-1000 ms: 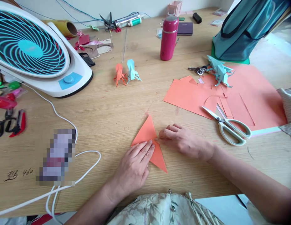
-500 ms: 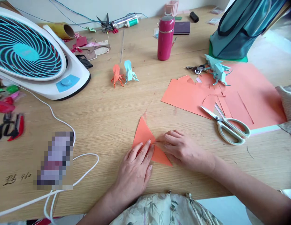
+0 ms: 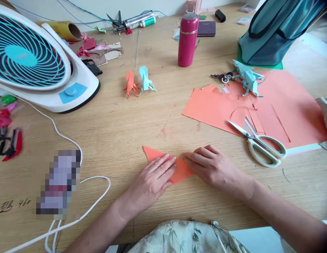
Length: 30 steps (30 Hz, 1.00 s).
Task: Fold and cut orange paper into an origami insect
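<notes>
A folded triangle of orange paper (image 3: 183,168) lies on the wooden table in front of me, one point aimed to the far left. My left hand (image 3: 154,177) rests flat across its left and middle part, fingers stretched out and pressing it down. At the right end of the paper, my right hand (image 3: 215,168) has its fingers closed on the edge; the thumb is hidden beneath them. Both hands cover much of the sheet, so its folds show only in part.
White-handled scissors (image 3: 258,142) lie right of my hands by orange sheets (image 3: 213,109). Paper insects stand beyond: one orange (image 3: 130,84), one light blue (image 3: 145,80), and a larger teal one (image 3: 249,77). A fan (image 3: 81,89), white cable (image 3: 96,202) and pink flask (image 3: 188,42) stand around.
The orange paper has turned counterclockwise, its upper point swinging to the left. My left hand still presses on it, and my right hand has shifted slightly right along its edge.
</notes>
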Each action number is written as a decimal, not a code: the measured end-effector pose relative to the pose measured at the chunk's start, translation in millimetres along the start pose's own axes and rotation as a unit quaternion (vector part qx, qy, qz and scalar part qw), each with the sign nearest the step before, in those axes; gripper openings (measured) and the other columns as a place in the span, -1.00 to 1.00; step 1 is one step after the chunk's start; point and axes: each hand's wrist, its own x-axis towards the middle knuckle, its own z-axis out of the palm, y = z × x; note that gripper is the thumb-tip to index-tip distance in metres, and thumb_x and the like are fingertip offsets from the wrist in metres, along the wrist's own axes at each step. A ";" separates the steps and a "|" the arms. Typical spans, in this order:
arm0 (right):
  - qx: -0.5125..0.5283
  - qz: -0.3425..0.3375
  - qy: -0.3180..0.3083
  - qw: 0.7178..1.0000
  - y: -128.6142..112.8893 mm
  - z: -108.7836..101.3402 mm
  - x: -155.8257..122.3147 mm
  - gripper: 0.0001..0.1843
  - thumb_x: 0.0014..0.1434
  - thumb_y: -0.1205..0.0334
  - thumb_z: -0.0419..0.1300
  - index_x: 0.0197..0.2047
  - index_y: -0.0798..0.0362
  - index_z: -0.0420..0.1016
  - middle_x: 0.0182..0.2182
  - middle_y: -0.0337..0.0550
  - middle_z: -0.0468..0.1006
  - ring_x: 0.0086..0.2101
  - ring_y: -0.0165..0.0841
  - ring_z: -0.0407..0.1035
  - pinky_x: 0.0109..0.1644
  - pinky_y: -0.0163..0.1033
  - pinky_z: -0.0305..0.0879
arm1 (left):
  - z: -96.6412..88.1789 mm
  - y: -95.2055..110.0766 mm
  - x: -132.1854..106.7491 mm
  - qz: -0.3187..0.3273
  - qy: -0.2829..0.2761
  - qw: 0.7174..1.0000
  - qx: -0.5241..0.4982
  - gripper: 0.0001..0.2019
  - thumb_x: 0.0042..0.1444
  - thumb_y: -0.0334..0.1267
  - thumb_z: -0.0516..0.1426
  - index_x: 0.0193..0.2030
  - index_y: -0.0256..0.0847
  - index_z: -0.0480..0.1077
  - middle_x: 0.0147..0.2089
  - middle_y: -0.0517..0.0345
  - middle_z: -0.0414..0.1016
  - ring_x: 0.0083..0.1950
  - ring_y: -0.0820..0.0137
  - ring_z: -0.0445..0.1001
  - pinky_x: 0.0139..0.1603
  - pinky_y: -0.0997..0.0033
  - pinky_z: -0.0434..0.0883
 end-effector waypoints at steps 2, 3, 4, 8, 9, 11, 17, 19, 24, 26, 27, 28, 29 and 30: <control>0.005 0.043 0.018 0.999 -3.5 -2.5 -4.8 -0.67 0.38 0.46 -0.01 0.06 0.15 0.52 0.04 0.08 0.58 -0.14 -0.18 0.44 -0.12 -0.03 0.33 | 6.2 8.8 1.0 -0.026 -0.014 0.999 0.022 -0.58 0.38 -0.27 0.03 0.33 -0.35 0.27 0.41 -0.06 0.29 0.44 0.14 0.23 0.36 0.08 0.35; 0.011 0.061 0.026 0.998 -7.5 -3.1 -6.6 -0.67 0.38 0.46 0.00 0.07 0.14 0.52 0.03 0.09 0.59 -0.14 -0.18 0.46 -0.12 -0.03 0.35 | 9.5 14.8 2.4 -0.043 -0.012 0.998 0.033 -0.57 0.38 -0.24 0.03 0.33 -0.34 0.27 0.42 -0.07 0.28 0.43 0.13 0.24 0.34 0.08 0.36; 0.016 0.073 0.029 0.997 -13.0 -3.1 -7.7 -0.66 0.37 0.45 0.00 0.09 0.14 0.51 0.02 0.09 0.59 -0.14 -0.17 0.47 -0.12 -0.03 0.38 | 12.7 21.1 4.2 -0.065 -0.014 0.997 0.044 -0.55 0.39 -0.19 0.03 0.34 -0.34 0.27 0.43 -0.08 0.25 0.43 0.10 0.24 0.34 0.07 0.36; 0.038 0.063 -0.003 0.997 -38.4 5.3 -5.0 -0.58 0.39 0.38 0.01 0.26 0.28 0.37 0.19 0.19 0.47 0.12 -0.09 0.38 0.13 0.02 0.39 | 21.3 37.9 11.4 -0.121 0.002 0.990 0.073 -0.47 0.39 -0.08 0.00 0.35 -0.42 0.26 0.46 -0.17 0.18 0.40 0.07 0.28 0.34 0.11 0.33; 0.035 0.072 -0.005 0.997 -42.8 9.0 -3.8 -0.55 0.40 0.34 0.01 0.29 0.34 0.32 0.23 0.23 0.43 0.18 -0.07 0.32 0.17 0.03 0.37 | 22.1 38.5 12.1 -0.116 0.006 0.990 0.075 -0.46 0.39 -0.09 -0.01 0.35 -0.45 0.25 0.46 -0.20 0.18 0.40 0.09 0.28 0.37 0.13 0.29; 0.025 0.094 -0.006 0.995 -47.5 16.5 -2.8 -0.49 0.41 0.27 0.00 0.34 0.37 0.25 0.28 0.25 0.37 0.23 -0.07 0.28 0.22 0.04 0.35 | 22.7 36.4 11.7 -0.092 0.010 0.992 0.083 -0.48 0.41 -0.16 -0.04 0.34 -0.54 0.24 0.44 -0.24 0.20 0.42 0.13 0.26 0.42 0.19 0.21; 0.015 0.155 -0.034 0.987 -49.0 24.5 -9.0 -0.37 0.41 0.16 0.03 0.44 0.26 0.08 0.39 0.11 0.21 0.35 -0.07 0.11 0.31 0.11 0.26 | 22.7 28.4 3.8 -0.113 0.011 0.992 0.061 -0.48 0.42 -0.12 -0.07 0.41 -0.35 0.18 0.47 0.00 0.17 0.45 0.12 0.18 0.43 0.06 0.13; 0.012 0.174 -0.029 0.984 -51.4 23.7 -8.3 -0.38 0.42 0.15 0.01 0.44 0.24 0.10 0.37 0.13 0.24 0.35 -0.04 0.09 0.30 0.16 0.26 | 23.1 28.6 2.1 -0.121 -0.005 0.991 0.051 -0.47 0.42 -0.12 -0.07 0.45 -0.30 0.12 0.50 0.03 0.12 0.49 0.09 0.10 0.45 -0.01 0.09; 0.020 0.181 -0.020 0.983 -56.0 27.7 -2.7 -0.33 0.41 0.04 0.01 0.46 0.18 0.06 0.41 0.19 0.12 0.39 0.02 -0.03 0.35 0.24 0.13 | 22.8 25.6 0.8 -0.115 -0.029 0.992 0.037 -0.41 0.41 -0.05 -0.06 0.46 -0.33 0.08 0.51 -0.07 0.07 0.51 0.08 0.04 0.43 -0.07 0.14; 0.003 0.184 -0.025 0.983 -55.0 31.2 -3.2 -0.32 0.41 0.02 0.01 0.47 0.15 0.04 0.43 0.16 0.08 0.40 0.03 -0.04 0.37 0.27 0.06 | 22.3 23.6 0.1 -0.112 -0.032 0.992 0.036 -0.40 0.40 0.00 -0.06 0.45 -0.29 0.10 0.51 -0.07 0.07 0.50 0.06 0.06 0.43 -0.13 0.12; -0.008 0.190 -0.027 0.981 -54.1 32.9 -4.2 -0.32 0.41 0.02 0.01 0.47 0.14 0.04 0.44 0.15 0.07 0.40 0.04 -0.04 0.37 0.29 0.03 | 22.2 23.1 -0.3 -0.116 -0.033 0.992 0.036 -0.39 0.39 0.02 -0.05 0.46 -0.25 0.09 0.52 -0.05 0.06 0.50 0.05 0.06 0.44 -0.17 0.09; -0.018 0.196 -0.027 0.980 -53.1 34.2 -5.5 -0.32 0.41 0.01 0.01 0.47 0.14 0.05 0.44 0.16 0.06 0.40 0.06 -0.04 0.37 0.30 0.01 | 22.2 23.3 -0.7 -0.123 -0.034 0.991 0.037 -0.38 0.38 0.04 -0.04 0.47 -0.20 0.08 0.52 -0.04 0.05 0.50 0.03 0.06 0.44 -0.22 0.07; -0.027 0.204 -0.026 0.978 -52.2 35.3 -6.9 -0.32 0.41 -0.01 0.00 0.46 0.15 0.06 0.44 0.17 0.06 0.40 0.07 -0.05 0.37 0.30 0.00 | 22.2 24.0 -0.9 -0.133 -0.033 0.990 0.038 -0.38 0.36 0.05 -0.02 0.48 -0.14 0.07 0.53 -0.04 0.03 0.50 0.00 0.05 0.43 -0.27 0.04; -0.035 0.214 -0.024 0.976 -51.5 36.0 -8.2 -0.31 0.41 -0.03 0.00 0.46 0.16 0.07 0.44 0.20 0.05 0.40 0.08 -0.06 0.37 0.30 -0.01 | 22.1 25.3 -0.9 -0.144 -0.033 0.988 0.039 -0.37 0.35 0.06 0.01 0.48 -0.10 0.06 0.54 -0.04 0.00 0.51 -0.03 0.04 0.43 -0.31 0.02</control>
